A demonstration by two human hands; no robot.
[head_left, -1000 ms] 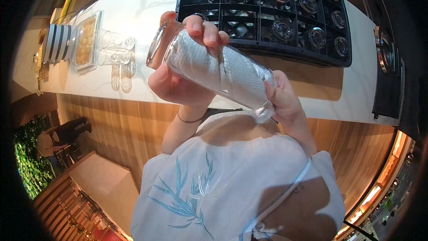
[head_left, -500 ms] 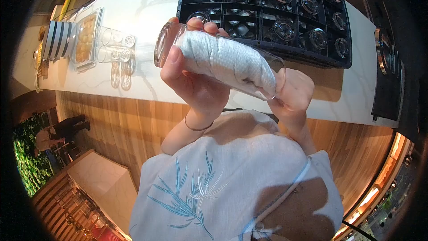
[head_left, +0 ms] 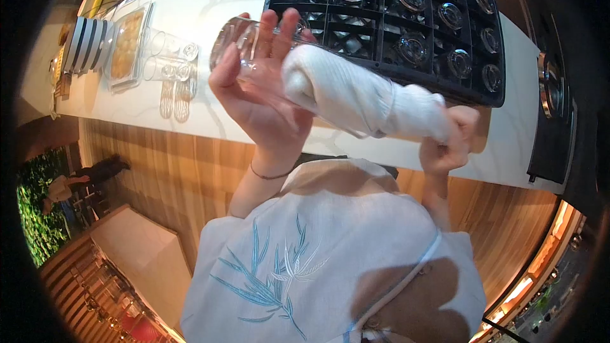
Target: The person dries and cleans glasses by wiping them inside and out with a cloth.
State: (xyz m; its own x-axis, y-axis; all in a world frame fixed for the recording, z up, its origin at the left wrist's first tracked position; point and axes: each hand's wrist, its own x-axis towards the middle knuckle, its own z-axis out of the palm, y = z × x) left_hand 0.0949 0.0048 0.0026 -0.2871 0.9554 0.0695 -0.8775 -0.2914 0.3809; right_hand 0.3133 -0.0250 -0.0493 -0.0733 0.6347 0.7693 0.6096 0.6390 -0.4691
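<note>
Cloth now slides partway from glass, pinched in our right hand; our left hand, fingers parted, cradles the cleared base end.

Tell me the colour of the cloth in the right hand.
White; the cloth shows best in the head view, gripped by the right hand.

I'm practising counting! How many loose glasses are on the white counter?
2: a nearer glass and a farther glass, side by side beside the clear box. Some may be hidden.

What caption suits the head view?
Left hand holds a clear glass; right hand grips a white cloth partly inside.
</note>
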